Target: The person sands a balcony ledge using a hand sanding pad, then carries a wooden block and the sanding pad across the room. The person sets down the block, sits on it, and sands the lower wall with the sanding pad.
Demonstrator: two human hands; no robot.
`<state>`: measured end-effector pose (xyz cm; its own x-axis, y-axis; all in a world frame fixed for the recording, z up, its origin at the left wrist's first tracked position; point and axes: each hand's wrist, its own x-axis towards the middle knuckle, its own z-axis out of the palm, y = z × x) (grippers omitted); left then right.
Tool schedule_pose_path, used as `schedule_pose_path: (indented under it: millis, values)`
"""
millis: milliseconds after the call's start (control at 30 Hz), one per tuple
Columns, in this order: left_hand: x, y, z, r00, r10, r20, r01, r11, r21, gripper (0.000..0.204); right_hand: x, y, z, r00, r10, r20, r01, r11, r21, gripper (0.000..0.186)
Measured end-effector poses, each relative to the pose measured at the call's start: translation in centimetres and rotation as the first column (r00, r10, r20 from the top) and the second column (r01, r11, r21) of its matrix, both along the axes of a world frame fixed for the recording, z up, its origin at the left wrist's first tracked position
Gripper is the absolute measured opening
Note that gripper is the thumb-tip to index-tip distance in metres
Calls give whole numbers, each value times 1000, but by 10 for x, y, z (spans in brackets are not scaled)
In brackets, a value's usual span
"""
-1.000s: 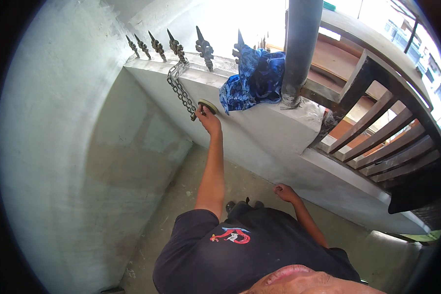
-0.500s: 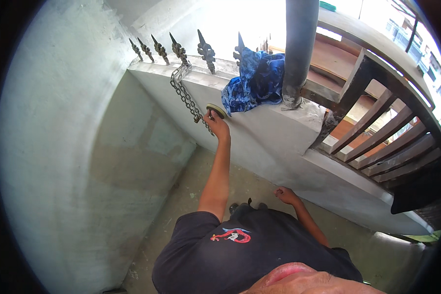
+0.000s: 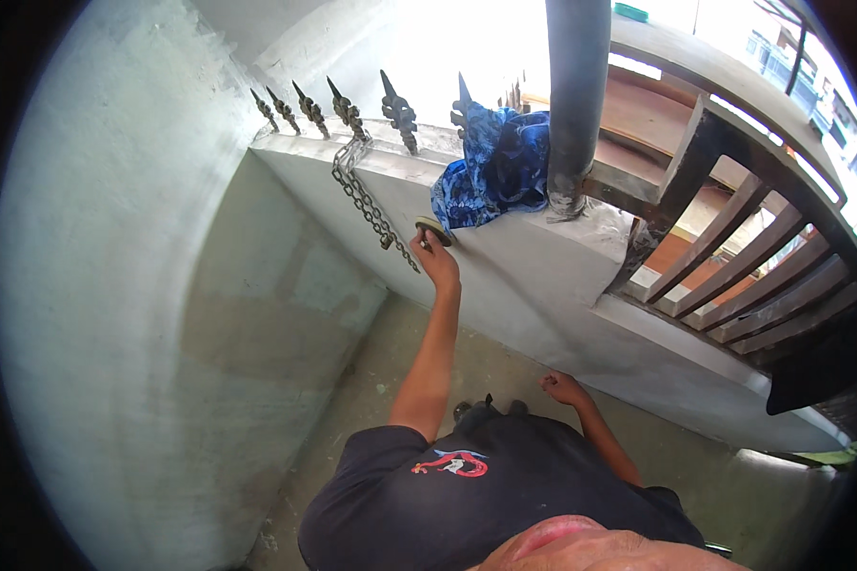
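The round, pale-rimmed pad (image 3: 434, 226) has moved right; I see the left hand (image 3: 438, 264) pinching it below the wall (image 3: 533, 276) edge, beside the blue cloth (image 3: 495, 176), right hand (image 3: 564, 388) loosely curled, wall extending rightward.

No words, numbers or brand names can be read; the nearest thing to a sign is the print (image 3: 468, 464) on the chest of the dark shirt (image 3: 543, 481), a curling red shape with a white patch inside it and blue along its top edge; if it holds any letters, they are too small to make out; the buildings (image 3: 781, 65) at the upper right are too small and washed out to tell whether they bear signs.
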<state>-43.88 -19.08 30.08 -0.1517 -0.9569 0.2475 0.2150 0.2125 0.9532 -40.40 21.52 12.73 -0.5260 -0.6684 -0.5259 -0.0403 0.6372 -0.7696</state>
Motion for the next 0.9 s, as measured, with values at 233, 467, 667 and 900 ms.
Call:
schedule_pose_path:
  millis: [233,467,667,900]
  values:
    - [-3,0,15,989,120,-88,-119,993,10,34,0,-6,-2,999,40,-14,-39,998,43,40]
    - [3,4,21,1000,11,24,-12,999,40,36,1,-15,4,995,70,-68,-68,997,21,46]
    - [9,-2,27,998,51,46,-48,998,-47,37,4,-17,7,994,66,-88,-65,998,7,45]
    - [17,-12,15,995,-98,14,98,995,16,35,20,-20,5,995,88,-54,-87,996,17,42]
